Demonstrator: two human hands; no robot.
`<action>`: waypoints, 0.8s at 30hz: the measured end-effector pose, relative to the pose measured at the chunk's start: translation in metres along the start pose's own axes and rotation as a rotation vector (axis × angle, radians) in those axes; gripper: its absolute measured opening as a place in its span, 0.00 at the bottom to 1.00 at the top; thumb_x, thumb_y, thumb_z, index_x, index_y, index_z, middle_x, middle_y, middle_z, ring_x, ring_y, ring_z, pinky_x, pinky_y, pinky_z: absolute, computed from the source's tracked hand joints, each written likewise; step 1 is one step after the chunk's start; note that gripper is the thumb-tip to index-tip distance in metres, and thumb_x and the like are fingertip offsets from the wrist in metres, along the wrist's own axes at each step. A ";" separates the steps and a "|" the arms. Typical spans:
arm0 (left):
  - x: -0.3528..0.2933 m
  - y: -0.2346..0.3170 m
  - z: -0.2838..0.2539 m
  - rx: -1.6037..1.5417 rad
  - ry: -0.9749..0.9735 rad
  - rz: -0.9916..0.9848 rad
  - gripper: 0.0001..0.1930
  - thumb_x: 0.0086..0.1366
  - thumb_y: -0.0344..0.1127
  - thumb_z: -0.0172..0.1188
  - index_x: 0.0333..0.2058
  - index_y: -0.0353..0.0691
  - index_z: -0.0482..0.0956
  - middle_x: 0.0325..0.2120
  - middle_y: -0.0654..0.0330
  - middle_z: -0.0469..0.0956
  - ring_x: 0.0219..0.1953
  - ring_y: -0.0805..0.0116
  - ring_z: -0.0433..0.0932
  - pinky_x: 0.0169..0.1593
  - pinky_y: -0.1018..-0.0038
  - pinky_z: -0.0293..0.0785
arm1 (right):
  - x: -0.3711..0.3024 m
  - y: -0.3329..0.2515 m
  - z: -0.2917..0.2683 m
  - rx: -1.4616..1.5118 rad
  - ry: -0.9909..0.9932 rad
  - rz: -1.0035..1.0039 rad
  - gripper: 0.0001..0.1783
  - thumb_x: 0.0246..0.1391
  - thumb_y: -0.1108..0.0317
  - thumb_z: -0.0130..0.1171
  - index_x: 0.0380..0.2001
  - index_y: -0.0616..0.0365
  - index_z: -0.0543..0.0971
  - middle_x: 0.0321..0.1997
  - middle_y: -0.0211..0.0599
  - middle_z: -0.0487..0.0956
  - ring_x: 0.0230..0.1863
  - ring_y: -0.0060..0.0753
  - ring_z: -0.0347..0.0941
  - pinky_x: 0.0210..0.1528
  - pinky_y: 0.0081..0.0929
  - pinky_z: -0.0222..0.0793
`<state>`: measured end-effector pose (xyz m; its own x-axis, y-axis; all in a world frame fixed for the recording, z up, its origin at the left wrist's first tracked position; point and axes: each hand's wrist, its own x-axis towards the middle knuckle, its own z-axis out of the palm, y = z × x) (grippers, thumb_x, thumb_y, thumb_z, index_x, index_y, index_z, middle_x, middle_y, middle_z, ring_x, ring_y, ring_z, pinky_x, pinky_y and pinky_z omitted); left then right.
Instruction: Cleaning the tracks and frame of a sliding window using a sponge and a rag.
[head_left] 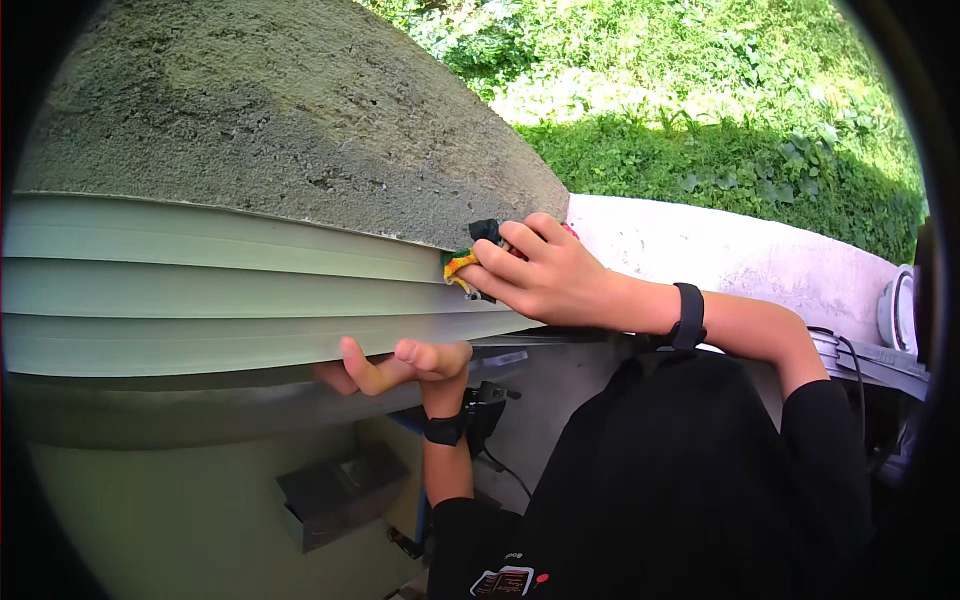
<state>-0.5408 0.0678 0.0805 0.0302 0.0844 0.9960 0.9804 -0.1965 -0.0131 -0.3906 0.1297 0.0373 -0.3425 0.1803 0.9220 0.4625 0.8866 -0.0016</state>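
Observation:
A multicoloured cloth (462, 267) with yellow, red, green and dark patches is bunched under the fingers of my right hand (545, 272). That hand is closed on it and presses it against the right end of the pale green slats (220, 285), just below the rough grey concrete. My left hand (415, 362) is at the lower edge of the bottom slat, palm turned up. Its fingers are bent and apart, some tips overlapping the slat's edge, and I see nothing held in it. Both wrists wear black bands.
Rough concrete (300, 110) rises above the slats. To the right runs a whitish ledge (720, 240) with green plants (720, 150) beyond it. A round white object (897, 308) stands at the far right, near a dark cable (855, 365). Below left is a dark box (343, 495).

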 end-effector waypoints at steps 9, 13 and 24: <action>-0.001 0.012 0.005 -0.049 -0.059 -0.011 0.24 0.67 0.45 0.32 0.57 0.38 0.55 0.61 0.41 0.43 0.64 0.47 0.46 0.62 0.46 0.52 | 0.097 0.027 -0.024 0.122 0.280 -0.074 0.14 0.42 0.67 0.58 0.36 0.50 0.80 0.41 0.23 0.70 0.41 0.29 0.65 0.42 0.28 0.59; -0.002 0.008 0.003 -0.022 -0.061 -0.033 0.24 0.67 0.45 0.34 0.57 0.38 0.54 0.61 0.41 0.43 0.64 0.46 0.46 0.62 0.46 0.52 | 0.022 0.040 0.007 -0.294 -0.233 -0.134 0.04 0.36 0.65 0.57 0.18 0.49 0.78 0.40 0.24 0.68 0.42 0.30 0.63 0.41 0.31 0.57; -0.001 0.003 0.005 -0.003 -0.072 -0.003 0.22 0.67 0.45 0.32 0.55 0.40 0.55 0.59 0.42 0.45 0.62 0.47 0.50 0.59 0.49 0.59 | 0.076 0.010 -0.029 0.170 0.194 -0.033 0.16 0.42 0.66 0.58 0.39 0.46 0.80 0.42 0.22 0.70 0.39 0.31 0.64 0.40 0.27 0.59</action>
<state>-0.5369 0.0715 0.0793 0.0415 0.1549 0.9871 0.9800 -0.1989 -0.0100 -0.3885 0.1396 0.1185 -0.1845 0.0797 0.9796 0.3041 0.9524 -0.0202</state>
